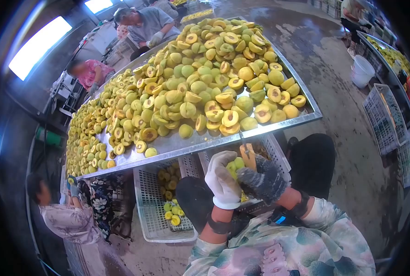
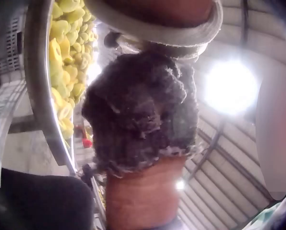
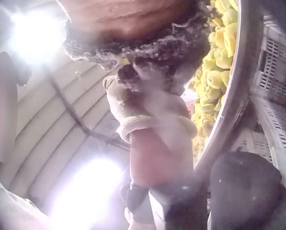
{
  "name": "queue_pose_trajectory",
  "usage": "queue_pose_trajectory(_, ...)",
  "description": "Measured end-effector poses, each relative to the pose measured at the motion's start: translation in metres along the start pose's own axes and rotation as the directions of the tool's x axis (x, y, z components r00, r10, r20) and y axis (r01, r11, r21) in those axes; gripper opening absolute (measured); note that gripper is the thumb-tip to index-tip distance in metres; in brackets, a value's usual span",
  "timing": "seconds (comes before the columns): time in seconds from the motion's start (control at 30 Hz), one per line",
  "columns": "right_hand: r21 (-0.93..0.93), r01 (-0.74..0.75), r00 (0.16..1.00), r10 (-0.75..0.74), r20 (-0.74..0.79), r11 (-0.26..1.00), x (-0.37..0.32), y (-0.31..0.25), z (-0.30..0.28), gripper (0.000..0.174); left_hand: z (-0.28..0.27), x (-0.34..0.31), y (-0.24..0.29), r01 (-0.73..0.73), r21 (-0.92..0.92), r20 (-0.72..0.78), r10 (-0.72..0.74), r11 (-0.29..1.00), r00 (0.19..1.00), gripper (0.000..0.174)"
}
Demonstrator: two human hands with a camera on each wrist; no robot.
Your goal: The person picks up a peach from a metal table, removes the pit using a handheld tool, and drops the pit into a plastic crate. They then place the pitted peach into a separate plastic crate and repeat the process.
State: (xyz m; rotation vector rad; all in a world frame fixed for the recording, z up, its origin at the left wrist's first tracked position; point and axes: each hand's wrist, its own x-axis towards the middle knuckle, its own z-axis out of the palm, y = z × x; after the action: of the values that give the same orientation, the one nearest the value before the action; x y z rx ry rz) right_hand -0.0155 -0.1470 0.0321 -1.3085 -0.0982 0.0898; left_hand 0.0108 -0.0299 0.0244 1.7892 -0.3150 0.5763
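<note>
Two grips meet just below the near edge of the tabletop (image 1: 186, 143), over my lap. My left grip (image 1: 222, 180), in a white glove, is curled round a greenish-yellow peach (image 1: 235, 165) and holds it up against the right one. My right grip (image 1: 262, 183), in a dark knitted glove, is closed on a knife (image 1: 247, 154). Its orange handle stands up out of the fist and the thin blade points up toward the tabletop edge. The peach sits between the two gloves, touching both, with only its upper part showing. From the wrist views I see the gloves pressed together, but the fruit itself is hidden there.

Behind the grips the tabletop carries a deep heap of peach halves (image 1: 200, 78), many lying cut side up with the dark stone hollow showing. A white crate (image 1: 152, 202) stands on the floor to my left with a few pieces of fruit in it, and another crate (image 1: 274, 149) lies right under the grips. A white bucket (image 1: 362, 71) stands well off to the right. Other workers (image 1: 145, 25) sit along the far side of the tabletop.
</note>
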Motion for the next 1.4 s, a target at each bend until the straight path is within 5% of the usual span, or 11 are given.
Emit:
queue_pose_trajectory(0.07, -0.341, 0.042, 0.995, -0.07, -0.072, 0.939, 0.001, -0.001, 0.004, 0.039, 0.001, -0.002, 0.003, -0.008, 0.019, -0.006, 0.008, 1.0, 1.0, 0.075)
queue_pose_trajectory(0.3, -0.187, -0.061, 0.998, 0.063, 0.004, 0.98, 0.0, 0.012, -0.006, 0.047, -0.001, -0.009, -0.001, 0.008, -0.057, 0.025, -0.007, 0.998, 1.0, 0.068)
queue_pose_trajectory(0.37, -0.378, 0.196, 0.98, -0.195, 0.041, 0.905, 0.0, 0.018, -0.008, 0.05, -0.001, -0.009, 0.003, 0.054, -0.077, 0.035, -0.052, 0.996, 0.998, 0.064)
queue_pose_trajectory(0.53, -0.442, 0.183, 0.983, -0.162, 0.085, 0.878, -0.003, 0.008, -0.008, 0.05, -0.004, -0.006, 0.011, 0.218, -0.086, 0.064, -0.213, 0.972, 0.975, 0.05)
queue_pose_trajectory(0.63, -0.512, 0.319, 0.944, -0.313, 0.101, 0.797, -0.003, 0.024, -0.008, 0.046, -0.006, -0.003, 0.007, -0.098, 0.222, 0.132, 0.07, 0.97, 0.989, 0.049)
queue_pose_trajectory(0.7, -0.63, 0.489, 0.848, -0.497, 0.182, 0.603, 0.001, 0.032, -0.013, 0.044, -0.008, 0.002, 0.014, 0.437, -0.109, 0.161, -0.418, 0.893, 0.894, 0.044)
queue_pose_trajectory(0.77, -0.577, 0.496, 0.861, -0.455, 0.228, 0.649, 0.008, 0.031, -0.017, 0.038, -0.008, 0.005, 0.008, 0.304, 0.028, 0.141, -0.305, 0.952, 0.942, 0.051)
queue_pose_trajectory(0.8, -0.426, 0.316, 0.949, -0.276, 0.156, 0.848, 0.006, 0.026, -0.014, 0.036, -0.008, 0.008, 0.01, 0.486, -0.156, 0.142, -0.467, 0.86, 0.873, 0.053)
queue_pose_trajectory(0.87, -0.498, 0.272, 0.96, -0.201, 0.192, 0.823, 0.005, 0.01, -0.012, 0.037, -0.006, 0.012, 0.007, 0.638, -0.409, 0.128, -0.652, 0.652, 0.748, 0.056)
queue_pose_trajectory(1.07, -0.604, 0.048, 0.99, 0.043, 0.134, 0.795, -0.011, 0.01, -0.014, 0.043, -0.016, 0.017, -0.007, 0.553, -0.319, 0.085, -0.558, 0.77, 0.826, 0.067)
queue_pose_trajectory(1.4, -0.655, 0.12, 0.976, 0.03, 0.213, 0.746, -0.015, 0.013, -0.006, 0.041, -0.016, 0.008, -0.007, 0.484, -0.125, 0.033, -0.484, 0.866, 0.874, 0.065)
